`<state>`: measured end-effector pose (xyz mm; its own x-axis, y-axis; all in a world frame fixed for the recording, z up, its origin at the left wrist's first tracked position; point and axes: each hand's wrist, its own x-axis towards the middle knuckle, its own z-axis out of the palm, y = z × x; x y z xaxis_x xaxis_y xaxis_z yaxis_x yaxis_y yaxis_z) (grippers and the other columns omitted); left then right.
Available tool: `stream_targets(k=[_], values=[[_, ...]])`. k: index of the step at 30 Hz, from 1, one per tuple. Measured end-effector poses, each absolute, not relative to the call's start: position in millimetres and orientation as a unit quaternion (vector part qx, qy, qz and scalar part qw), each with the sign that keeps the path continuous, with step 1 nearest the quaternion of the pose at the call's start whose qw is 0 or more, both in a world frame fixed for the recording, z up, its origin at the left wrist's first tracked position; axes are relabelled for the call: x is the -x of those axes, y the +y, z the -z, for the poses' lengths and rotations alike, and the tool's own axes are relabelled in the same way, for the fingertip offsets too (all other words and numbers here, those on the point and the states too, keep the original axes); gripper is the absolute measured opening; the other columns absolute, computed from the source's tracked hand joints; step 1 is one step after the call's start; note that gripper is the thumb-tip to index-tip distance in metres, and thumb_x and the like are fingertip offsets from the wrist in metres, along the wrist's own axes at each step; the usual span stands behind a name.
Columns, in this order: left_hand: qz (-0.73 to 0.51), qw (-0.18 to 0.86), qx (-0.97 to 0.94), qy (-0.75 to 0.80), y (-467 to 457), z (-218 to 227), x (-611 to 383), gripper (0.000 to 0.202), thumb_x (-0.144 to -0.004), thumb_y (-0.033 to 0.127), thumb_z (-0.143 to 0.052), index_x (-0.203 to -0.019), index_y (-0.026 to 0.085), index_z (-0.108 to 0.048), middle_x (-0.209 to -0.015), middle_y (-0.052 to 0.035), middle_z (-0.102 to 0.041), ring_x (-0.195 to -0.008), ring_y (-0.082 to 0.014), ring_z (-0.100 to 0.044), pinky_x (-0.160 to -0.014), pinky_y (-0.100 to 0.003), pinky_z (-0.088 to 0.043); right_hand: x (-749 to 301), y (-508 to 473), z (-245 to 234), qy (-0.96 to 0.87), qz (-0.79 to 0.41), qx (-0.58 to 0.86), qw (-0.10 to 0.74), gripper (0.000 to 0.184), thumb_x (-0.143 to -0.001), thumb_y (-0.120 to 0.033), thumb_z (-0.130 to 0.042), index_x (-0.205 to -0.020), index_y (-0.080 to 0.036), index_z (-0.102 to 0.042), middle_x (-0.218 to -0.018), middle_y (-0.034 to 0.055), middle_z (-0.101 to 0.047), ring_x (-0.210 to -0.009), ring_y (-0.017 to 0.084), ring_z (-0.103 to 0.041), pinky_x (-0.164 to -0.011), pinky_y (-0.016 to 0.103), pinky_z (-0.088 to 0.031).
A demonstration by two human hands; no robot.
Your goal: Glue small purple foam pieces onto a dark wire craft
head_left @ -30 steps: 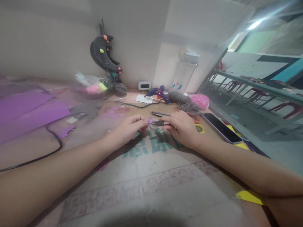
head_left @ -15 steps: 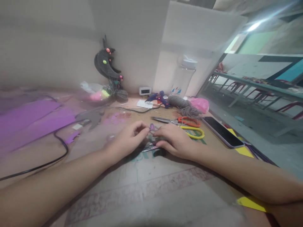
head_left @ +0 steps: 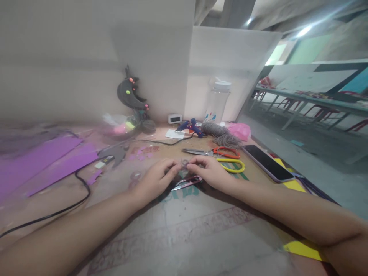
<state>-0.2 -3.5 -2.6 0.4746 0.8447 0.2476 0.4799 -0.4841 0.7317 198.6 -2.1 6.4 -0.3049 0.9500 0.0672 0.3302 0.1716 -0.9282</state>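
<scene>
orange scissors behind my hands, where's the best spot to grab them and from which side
Take the orange scissors by the orange handle loops, coming down from the right. They lie flat with the blades pointing left, so the loops are the blunt end nearest the right hand. A yellow-handled tool lies just in front; stay above it.

The snips (head_left: 186, 183) are pink, foam sheets (head_left: 48, 161) purple, glue gun (head_left: 190, 126) blue.

Glue gun (head_left: 191, 126), yarn (head_left: 220, 132), orange scissors (head_left: 219, 152) and phone (head_left: 267, 163) lie near together.
</scene>
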Motion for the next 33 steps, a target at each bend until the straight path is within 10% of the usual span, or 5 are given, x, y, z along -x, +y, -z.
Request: stream_targets(k=[33], values=[[-0.306,0.333,-0.787,0.419,-0.1,2.6,-2.9,0.031,-0.094,0.041,-0.041,-0.085,0.018,-0.06,-0.078,-0.0012,-0.062,-0.075,-0.0164,-0.056,-0.067,-0.026,-0.043,-200.8,5.1,-0.3,-0.65,-0.502,0.44,0.363,0.03,-0.075,-0.044,-0.067,-0.079,-0.017,-0.055,-0.066,-0.0034,-0.056,-0.059,0.01,-0.053,-0.052,0.021,-0.043]])
